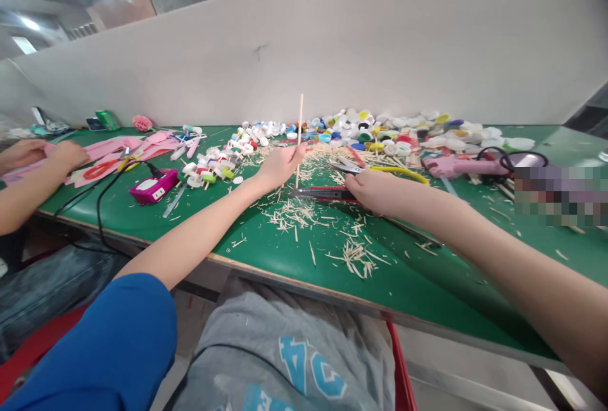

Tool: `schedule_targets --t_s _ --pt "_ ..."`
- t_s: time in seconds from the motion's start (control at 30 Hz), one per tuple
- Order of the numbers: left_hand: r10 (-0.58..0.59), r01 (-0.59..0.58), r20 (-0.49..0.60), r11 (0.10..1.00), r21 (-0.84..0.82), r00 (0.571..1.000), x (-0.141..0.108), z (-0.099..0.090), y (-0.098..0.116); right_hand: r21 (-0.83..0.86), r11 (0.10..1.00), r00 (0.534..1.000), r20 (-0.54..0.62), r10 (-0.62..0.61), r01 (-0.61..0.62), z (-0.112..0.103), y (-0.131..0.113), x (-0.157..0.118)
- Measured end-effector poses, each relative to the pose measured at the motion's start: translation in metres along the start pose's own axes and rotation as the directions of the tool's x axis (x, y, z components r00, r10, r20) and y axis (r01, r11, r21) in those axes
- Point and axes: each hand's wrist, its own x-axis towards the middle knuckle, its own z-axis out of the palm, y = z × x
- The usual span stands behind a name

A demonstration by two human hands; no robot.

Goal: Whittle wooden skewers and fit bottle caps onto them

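Upright in my left hand (280, 166) is a thin wooden stick (301, 116), pinched between closed fingers, its lower end near the table. My right hand (369, 190) is wrapped round a black and red utility knife (327, 194), whose front end points left and lies close to the stick's lower end. Just beyond my right hand are pliers (346, 165) and a yellow handle (403, 175). Pale wood shavings (294, 214) are scattered beneath both hands, with another small heap of shavings (358, 258) nearer me.
Bottle caps (365, 126) are piled along the wall. Caps on sticks (213, 167) lie to the left, beside a magenta power socket box (154, 187) with a black cable. A pink glue gun (465, 166) rests at the right. At far left, another person's hands (69, 154) touch pink sheets (107, 148).
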Motion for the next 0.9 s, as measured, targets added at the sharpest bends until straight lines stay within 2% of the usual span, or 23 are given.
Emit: schedule_targets --t_s 0.13,0.27,0.47,0.6,0.77,0.9 --pt "-0.005 0.005 -0.001 1.000 0.003 1.000 0.000 0.000 0.001 0.013 1.000 0.994 0.109 0.025 -0.027 -0.010 -0.005 -0.003" --pt "-0.013 0.013 0.005 1.000 -0.013 1.000 0.000 0.000 0.000 0.040 0.996 0.988 0.140 0.068 -0.075 -0.015 -0.006 -0.006" --pt "-0.003 0.003 -0.007 1.000 -0.017 1.000 0.000 0.000 -0.001 0.038 0.988 0.987 0.071 0.144 -0.147 -0.017 -0.003 -0.008" --pt "-0.013 0.013 -0.007 1.000 -0.009 1.000 0.000 0.000 0.001 0.022 0.981 0.981 0.027 0.192 -0.192 -0.010 -0.001 -0.008" --pt "-0.018 0.018 -0.010 1.000 -0.011 1.000 -0.001 -0.001 0.003 -0.074 0.990 0.992 -0.030 0.119 -0.121 0.009 0.004 -0.009" --pt "-0.017 0.017 -0.005 1.000 -0.012 1.000 0.000 0.000 0.001 -0.053 0.995 0.997 0.007 0.082 -0.081 0.012 0.008 -0.008"
